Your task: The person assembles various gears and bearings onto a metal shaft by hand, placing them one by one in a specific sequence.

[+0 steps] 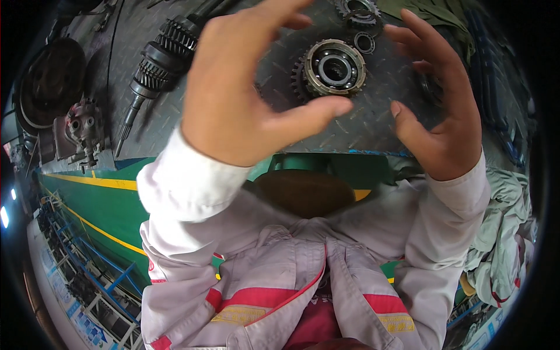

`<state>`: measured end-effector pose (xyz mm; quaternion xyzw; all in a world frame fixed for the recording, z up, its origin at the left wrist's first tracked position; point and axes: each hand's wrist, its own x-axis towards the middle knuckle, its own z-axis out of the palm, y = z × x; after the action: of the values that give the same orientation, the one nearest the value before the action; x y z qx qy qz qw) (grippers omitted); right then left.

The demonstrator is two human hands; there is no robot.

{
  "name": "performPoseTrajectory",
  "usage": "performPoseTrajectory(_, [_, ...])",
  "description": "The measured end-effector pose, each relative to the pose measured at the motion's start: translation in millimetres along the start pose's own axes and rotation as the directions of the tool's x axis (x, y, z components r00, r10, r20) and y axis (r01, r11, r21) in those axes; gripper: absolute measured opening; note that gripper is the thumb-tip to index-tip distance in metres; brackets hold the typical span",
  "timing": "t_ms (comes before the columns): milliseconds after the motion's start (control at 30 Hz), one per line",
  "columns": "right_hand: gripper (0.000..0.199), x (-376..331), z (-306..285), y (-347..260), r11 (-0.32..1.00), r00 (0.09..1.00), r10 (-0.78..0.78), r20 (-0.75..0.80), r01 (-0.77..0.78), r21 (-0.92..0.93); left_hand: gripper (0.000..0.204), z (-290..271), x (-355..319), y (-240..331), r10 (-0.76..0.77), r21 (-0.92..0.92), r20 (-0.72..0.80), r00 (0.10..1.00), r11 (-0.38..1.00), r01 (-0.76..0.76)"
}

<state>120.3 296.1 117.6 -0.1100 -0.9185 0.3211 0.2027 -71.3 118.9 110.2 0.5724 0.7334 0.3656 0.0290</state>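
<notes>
My left hand [227, 87] hovers over the worktable, thumb stretched toward a gear with a ball bearing set in its middle [324, 71]. Its fingers are apart with nothing in them, and some run out of the top of the view. On the gear's other side, my right hand [443, 111] is raised with fingers spread and curved, also holding nothing. The toothed gear rim [298, 81] shows under the bearing's left side. Beyond it lie a small bearing ring [365, 42] and another gear [356, 8]. A dark ring-shaped part [430, 88] is partly hidden by my right hand.
A long gear shaft [153, 67] lies on the dark steel tabletop [373, 131] at left. Farther left are a round dark part [49, 81] and a metal housing [84, 131]. Green cloth [434, 14] lies far right. A brown stool [306, 189] stands below the table edge.
</notes>
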Motion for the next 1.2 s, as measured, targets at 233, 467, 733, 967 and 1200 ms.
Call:
performPoseTrajectory(233, [0.083,-5.5,-6.0,17.9,0.998,0.998,-0.001,0.056,0.004,-0.057,0.083,-29.6,-46.4,-47.3,-0.123,0.262,0.275,0.954,0.964,0.049])
performPoseTrajectory(467, [0.081,-7.5,-2.5,19.6,0.994,0.999,0.012,0.037,-0.008,-0.107,0.070,-22.1,-51.5,-49.4,-0.143,0.160,0.238,0.961,0.981,0.107])
performPoseTrajectory(733, [0.078,-7.7,-3.3,22.8,0.993,1.000,-0.014,-0.005,0.013,-0.122,0.079,-20.6,-21.5,-18.3,-0.110,-0.049,0.025,0.994,0.993,0.111])
performPoseTrajectory(967, [0.077,-7.5,-0.3,24.1,0.997,0.999,0.004,-0.052,-0.008,-0.076,0.077,-2.0,-5.6,4.7,0.051,-0.100,-0.038,0.998,0.993,-0.055])
performPoseTrajectory(1200, [0.078,-10.7,-2.3,25.3,0.998,0.998,-0.010,-0.058,0.006,-0.069,0.076,12.9,2.3,9.7,0.109,-0.061,-0.042,0.993,0.992,-0.111])
